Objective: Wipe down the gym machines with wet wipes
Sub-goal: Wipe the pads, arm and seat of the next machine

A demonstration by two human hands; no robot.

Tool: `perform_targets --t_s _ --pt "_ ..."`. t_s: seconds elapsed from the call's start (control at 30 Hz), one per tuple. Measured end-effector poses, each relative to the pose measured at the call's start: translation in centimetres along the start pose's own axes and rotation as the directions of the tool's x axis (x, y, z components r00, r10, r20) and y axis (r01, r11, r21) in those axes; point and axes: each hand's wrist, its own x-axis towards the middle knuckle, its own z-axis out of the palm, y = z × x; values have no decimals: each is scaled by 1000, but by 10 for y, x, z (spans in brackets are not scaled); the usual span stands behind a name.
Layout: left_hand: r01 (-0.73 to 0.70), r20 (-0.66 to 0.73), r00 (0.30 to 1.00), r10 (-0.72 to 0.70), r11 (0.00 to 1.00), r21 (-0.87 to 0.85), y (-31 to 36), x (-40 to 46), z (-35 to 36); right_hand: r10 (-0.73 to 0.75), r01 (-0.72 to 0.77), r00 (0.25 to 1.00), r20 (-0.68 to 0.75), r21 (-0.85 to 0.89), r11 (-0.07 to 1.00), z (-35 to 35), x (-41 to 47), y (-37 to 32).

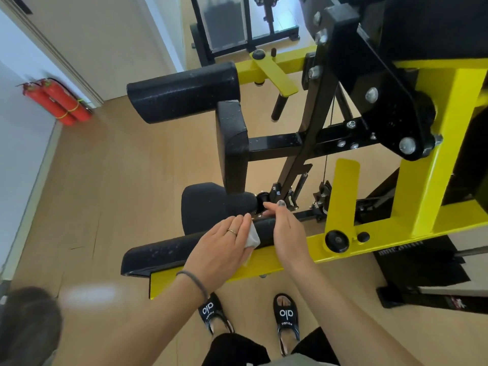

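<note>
Left hand [224,241]: flat, pressing wet wipe [252,237] onto near black pad [169,250] | Right hand [286,228]: relaxed, empty, just right of wipe | Wipe: likely light, limp, damp; best held bunched under fingers.

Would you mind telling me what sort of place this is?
Probably a small gym: a yellow-framed machine with black pads, more equipment behind, and fire extinguishers by the wall.

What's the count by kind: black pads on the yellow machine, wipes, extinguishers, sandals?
Black pads: 4 (upper roller, upright pad, round pad, lower pad)
Wet wipe: 1, under the left hand
Red extinguishers: 2
Sandals: 2
Total: 9
</note>
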Motion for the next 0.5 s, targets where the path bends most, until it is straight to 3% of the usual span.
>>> perform_targets --t_s 0.23,0.43,0.5 --pt "-166 -71 983 166 986 13 26 41 -27 125 -128 992 28 140 982 -5 1 -11" --pt "-26 9 1000 28 972 -233 -12 13 -11 118 -127 989 95 102 987 -13 -1 -3" --pt "18 10 1000 -16 984 -178 -33 -11 -1 124 -137 984 127 102 985 -13 -1 -3"
